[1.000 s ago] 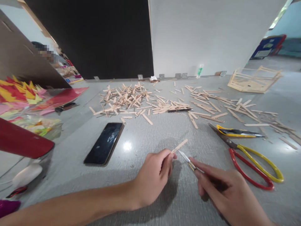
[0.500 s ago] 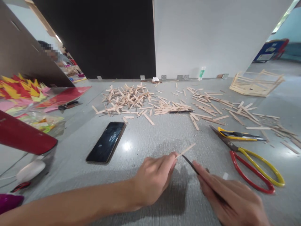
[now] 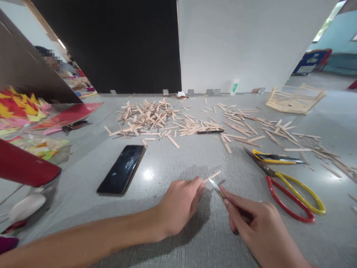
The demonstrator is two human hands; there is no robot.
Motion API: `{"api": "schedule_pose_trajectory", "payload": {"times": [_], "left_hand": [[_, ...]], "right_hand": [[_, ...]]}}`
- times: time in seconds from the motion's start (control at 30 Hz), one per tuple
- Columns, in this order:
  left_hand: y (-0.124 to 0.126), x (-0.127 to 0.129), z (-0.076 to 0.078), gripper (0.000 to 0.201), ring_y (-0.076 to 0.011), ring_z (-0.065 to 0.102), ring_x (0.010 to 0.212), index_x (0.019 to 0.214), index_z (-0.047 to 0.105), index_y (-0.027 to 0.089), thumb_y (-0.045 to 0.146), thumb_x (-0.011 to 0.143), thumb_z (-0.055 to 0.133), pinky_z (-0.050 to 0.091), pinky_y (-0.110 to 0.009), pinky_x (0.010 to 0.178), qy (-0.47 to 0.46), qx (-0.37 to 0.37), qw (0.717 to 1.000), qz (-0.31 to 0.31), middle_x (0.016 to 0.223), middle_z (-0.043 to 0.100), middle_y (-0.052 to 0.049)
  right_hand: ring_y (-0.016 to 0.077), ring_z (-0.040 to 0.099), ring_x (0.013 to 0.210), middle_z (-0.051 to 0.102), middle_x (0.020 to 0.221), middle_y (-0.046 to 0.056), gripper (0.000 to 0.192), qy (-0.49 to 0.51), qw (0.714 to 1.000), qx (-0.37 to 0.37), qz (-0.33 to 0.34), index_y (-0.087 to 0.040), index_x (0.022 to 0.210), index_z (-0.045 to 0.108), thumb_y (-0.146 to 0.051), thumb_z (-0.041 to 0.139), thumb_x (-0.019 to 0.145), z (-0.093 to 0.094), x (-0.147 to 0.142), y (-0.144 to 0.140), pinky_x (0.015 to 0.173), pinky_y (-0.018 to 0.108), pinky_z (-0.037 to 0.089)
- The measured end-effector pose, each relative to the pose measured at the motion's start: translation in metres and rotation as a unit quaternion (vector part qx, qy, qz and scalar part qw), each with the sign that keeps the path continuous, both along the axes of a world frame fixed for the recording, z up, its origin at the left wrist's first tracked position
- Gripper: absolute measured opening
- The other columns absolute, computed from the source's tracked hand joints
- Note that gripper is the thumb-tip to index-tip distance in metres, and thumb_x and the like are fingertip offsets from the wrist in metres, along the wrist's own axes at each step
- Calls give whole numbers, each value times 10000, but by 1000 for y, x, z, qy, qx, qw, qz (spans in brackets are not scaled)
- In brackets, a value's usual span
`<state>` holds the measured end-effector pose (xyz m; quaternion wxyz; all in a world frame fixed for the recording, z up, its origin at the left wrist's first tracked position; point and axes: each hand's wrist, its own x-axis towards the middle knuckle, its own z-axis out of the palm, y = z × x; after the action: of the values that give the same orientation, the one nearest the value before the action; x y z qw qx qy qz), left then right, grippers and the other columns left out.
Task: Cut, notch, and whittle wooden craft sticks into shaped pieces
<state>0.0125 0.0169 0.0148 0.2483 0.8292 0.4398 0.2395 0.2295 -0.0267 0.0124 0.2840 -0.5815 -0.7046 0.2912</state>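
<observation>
Left hand (image 3: 180, 203) knuckles-up, fingers tight on wooden stick (image 3: 214, 175); right hand (image 3: 258, 223) opposite, fingers around knife (image 3: 216, 188), blade beyond their tips.

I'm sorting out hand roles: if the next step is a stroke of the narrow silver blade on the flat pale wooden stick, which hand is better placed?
Likely right: the right hand holds the blade, its tip close beside the stick. The left hand holds the stick, so seems suited to steadying it.

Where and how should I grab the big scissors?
Probably by the red and yellow handles, coming from the near right: the scissors lie with their handles toward that side, while the sharp blades point away to the left.
</observation>
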Motion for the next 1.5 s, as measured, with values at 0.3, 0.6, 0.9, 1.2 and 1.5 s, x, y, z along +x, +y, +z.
{"api": "schedule_pose_trajectory", "payload": {"times": [0.3, 0.6, 0.9, 1.2, 1.5], "left_hand": [[6, 3, 1, 336, -124, 359, 504, 788, 438, 231, 279, 1098, 318, 278, -272, 549, 53, -44, 998, -11, 607, 414, 72], [10, -2, -1, 272, -137, 401, 533, 834, 498, 221, 226, 1068, 359, 283, -279, 570, 86, -42, 995, -34, 632, 445, 56], [9, 1, 1, 322, -134, 387, 510, 807, 497, 224, 247, 1093, 352, 267, -279, 557, 68, -32, 997, -22, 613, 433, 63], [1, 7, 10, 341, -136, 444, 485, 842, 458, 234, 314, 1118, 274, 308, -270, 538, 31, -54, 998, 10, 598, 461, 68], [-4, 8, 6, 388, -150, 444, 482, 813, 485, 235, 362, 1120, 286, 290, -282, 539, 25, -58, 996, 61, 581, 481, 54]], "right_hand": [[134, 313, 575, 388, 621, -46, 451, -3, 997, -77, 18, -179, 1108, 857, -402, 474, 1024, 15, 2, 3, 520, 257, 337], [77, 346, 346, 390, 505, -94, 499, 96, 958, -269, 0, -150, 1354, 739, -430, 480, 1032, 30, 1, 11, 305, 165, 286], [46, 344, 342, 439, 508, -101, 481, 159, 940, -303, 6, -160, 1408, 707, -398, 530, 1030, 33, 1, 12, 312, 134, 290], [31, 369, 322, 553, 542, -77, 613, 256, 915, -312, -18, -95, 1404, 679, -520, 586, 972, 35, 1, 16, 337, 151, 266], [72, 471, 428, 665, 714, -29, 646, 314, 896, -314, 12, -174, 1455, 616, -573, 635, 946, 40, 1, 6, 420, 201, 372]]}}
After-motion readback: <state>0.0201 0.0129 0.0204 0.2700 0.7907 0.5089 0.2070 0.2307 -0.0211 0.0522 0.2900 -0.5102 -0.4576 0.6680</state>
